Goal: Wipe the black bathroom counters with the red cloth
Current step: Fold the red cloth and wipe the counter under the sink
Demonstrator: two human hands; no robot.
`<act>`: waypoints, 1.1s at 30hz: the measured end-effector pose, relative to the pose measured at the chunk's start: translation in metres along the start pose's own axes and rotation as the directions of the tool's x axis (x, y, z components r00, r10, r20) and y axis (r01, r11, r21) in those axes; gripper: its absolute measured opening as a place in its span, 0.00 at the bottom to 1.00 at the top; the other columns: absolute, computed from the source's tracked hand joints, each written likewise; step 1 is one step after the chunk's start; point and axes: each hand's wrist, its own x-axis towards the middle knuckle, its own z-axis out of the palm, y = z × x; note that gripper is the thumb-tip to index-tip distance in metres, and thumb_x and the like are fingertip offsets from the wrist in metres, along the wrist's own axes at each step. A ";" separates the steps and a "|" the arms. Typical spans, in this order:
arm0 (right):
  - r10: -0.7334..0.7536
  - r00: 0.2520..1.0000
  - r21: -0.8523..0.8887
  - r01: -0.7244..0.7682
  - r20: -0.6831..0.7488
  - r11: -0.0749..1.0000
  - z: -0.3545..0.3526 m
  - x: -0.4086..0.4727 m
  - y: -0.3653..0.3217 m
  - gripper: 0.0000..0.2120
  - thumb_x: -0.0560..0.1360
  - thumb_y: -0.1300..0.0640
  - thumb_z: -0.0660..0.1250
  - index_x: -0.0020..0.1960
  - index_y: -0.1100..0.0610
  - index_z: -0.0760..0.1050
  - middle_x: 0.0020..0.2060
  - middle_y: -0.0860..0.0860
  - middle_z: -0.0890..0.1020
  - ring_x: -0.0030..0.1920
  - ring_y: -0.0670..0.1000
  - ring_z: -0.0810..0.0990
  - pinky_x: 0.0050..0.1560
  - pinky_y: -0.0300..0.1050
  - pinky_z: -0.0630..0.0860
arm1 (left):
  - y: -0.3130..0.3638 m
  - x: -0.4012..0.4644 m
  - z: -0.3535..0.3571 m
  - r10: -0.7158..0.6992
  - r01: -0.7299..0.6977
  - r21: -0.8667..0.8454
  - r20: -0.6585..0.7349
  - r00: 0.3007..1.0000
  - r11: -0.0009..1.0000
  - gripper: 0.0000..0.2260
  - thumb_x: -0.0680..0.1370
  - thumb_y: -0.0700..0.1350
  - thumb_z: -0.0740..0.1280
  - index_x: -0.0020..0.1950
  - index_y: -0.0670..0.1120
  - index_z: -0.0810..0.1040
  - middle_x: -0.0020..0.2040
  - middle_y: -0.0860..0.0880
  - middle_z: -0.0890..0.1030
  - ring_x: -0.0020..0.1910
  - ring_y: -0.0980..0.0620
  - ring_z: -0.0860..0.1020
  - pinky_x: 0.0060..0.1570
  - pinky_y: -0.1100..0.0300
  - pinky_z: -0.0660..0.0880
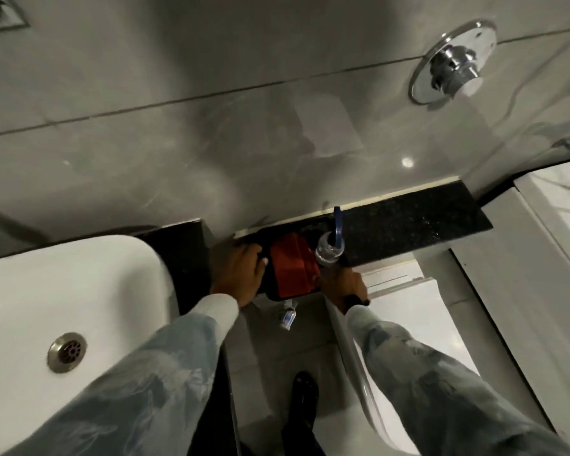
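Note:
A folded red cloth [293, 268] lies on a black tray [277, 295] beside a clear cup [328, 253] that holds a blue-handled item. The tray sits at the left end of the black speckled counter ledge [408, 222], against the wall. My left hand [239, 273] grips the tray's left edge. My right hand [343, 286] grips its front right corner. A second strip of black counter [181, 258] runs next to the white sink. Whether the tray rests on the ledge or is lifted off it is unclear.
The white sink [119, 291] with its metal drain [67, 352] fills the lower left. A white toilet [408, 324] stands below the ledge at the right. On the grey tiled wall is a chrome flush plate [451, 60]. A small bottle [288, 318] lies on the floor.

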 end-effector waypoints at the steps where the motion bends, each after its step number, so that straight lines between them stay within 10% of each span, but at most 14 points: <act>1: 0.017 1.000 0.029 -0.017 0.000 0.999 0.009 0.008 0.000 0.30 0.77 0.38 0.68 0.74 0.53 0.73 0.70 0.60 0.79 0.69 0.64 0.79 0.69 0.61 0.76 | 0.010 0.015 0.018 -0.081 0.091 -0.145 0.075 0.994 0.985 0.17 0.83 0.46 0.62 0.69 0.40 0.75 0.64 0.37 0.80 0.65 0.37 0.77 0.66 0.45 0.73; 6: 0.016 1.000 0.016 -0.016 -0.017 1.000 0.044 0.042 -0.009 0.31 0.75 0.37 0.70 0.73 0.51 0.74 0.70 0.58 0.79 0.70 0.64 0.77 0.69 0.61 0.76 | 0.028 0.071 0.090 -0.370 0.412 -0.278 0.192 0.909 0.868 0.21 0.84 0.47 0.62 0.73 0.37 0.70 0.71 0.35 0.75 0.70 0.35 0.74 0.67 0.44 0.73; 16: 0.138 0.987 0.238 -0.154 0.081 0.959 0.060 0.067 -0.028 0.19 0.74 0.44 0.71 0.61 0.52 0.83 0.60 0.55 0.85 0.62 0.61 0.84 0.64 0.56 0.81 | 0.012 0.096 0.111 -0.559 0.600 -0.594 0.283 0.779 0.535 0.27 0.79 0.52 0.69 0.73 0.39 0.71 0.72 0.37 0.74 0.68 0.35 0.76 0.68 0.42 0.74; 24: 0.012 0.976 0.604 -0.144 0.217 0.784 0.031 -0.006 -0.038 0.15 0.72 0.64 0.78 0.58 0.67 0.82 0.59 0.64 0.85 0.58 0.63 0.85 0.64 0.60 0.81 | 0.017 0.019 0.046 -0.467 0.546 -0.791 0.387 0.795 0.275 0.26 0.73 0.51 0.73 0.69 0.46 0.74 0.63 0.43 0.79 0.56 0.41 0.78 0.63 0.43 0.75; 28: -0.086 0.937 0.593 -0.141 0.338 0.793 0.003 -0.075 -0.042 0.05 0.74 0.58 0.74 0.49 0.54 0.80 0.47 0.56 0.82 0.45 0.56 0.79 0.37 0.46 0.73 | 0.020 -0.041 0.007 -0.320 0.520 -0.831 0.447 0.835 0.196 0.20 0.73 0.51 0.72 0.63 0.47 0.81 0.62 0.42 0.84 0.57 0.41 0.82 0.63 0.42 0.77; 33: -0.098 0.893 0.504 -0.155 0.440 0.850 -0.003 -0.167 -0.016 0.03 0.72 0.55 0.69 0.44 0.49 0.76 0.24 0.44 0.78 0.32 0.47 0.72 0.27 0.39 0.68 | 0.014 -0.146 -0.019 0.002 0.553 -0.833 0.553 0.833 0.022 0.14 0.79 0.45 0.64 0.61 0.43 0.81 0.46 0.43 0.87 0.43 0.45 0.86 0.48 0.53 0.82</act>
